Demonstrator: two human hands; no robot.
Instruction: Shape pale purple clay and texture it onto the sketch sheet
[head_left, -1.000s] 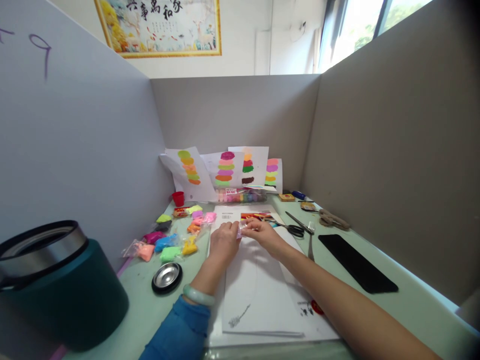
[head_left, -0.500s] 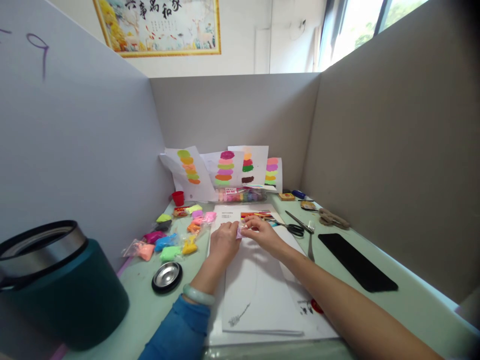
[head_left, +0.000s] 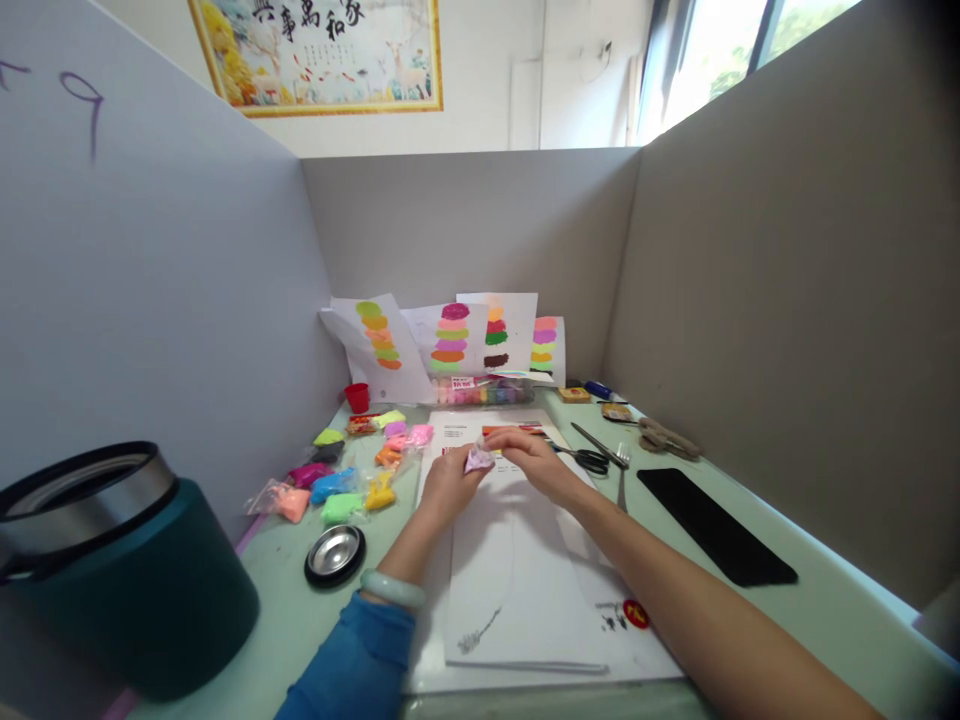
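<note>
A small pale-lilac packet, like the bags of soft clay on the table, is held above the white paper. My left hand is closed around its lower part, thumb towards me. My right hand reaches in from the right, its fingers bent over and closed at the packet's clear upper end; the fingertips are partly hidden. Under both hands, the top sheet carries a small dark pencil sketch near its lower left corner. Black-handled scissors lie just beyond my right hand.
Several colourful clay bags lie left, near a round metal lid and a big teal flask. At right are a fork, a black flat slab and twine. A red cup stands behind; partitions enclose the table.
My left hand has turned and shifted slightly left and down, showing more of the lilac packet. The fingers of my right hand have straightened somewhat over its top.
</note>
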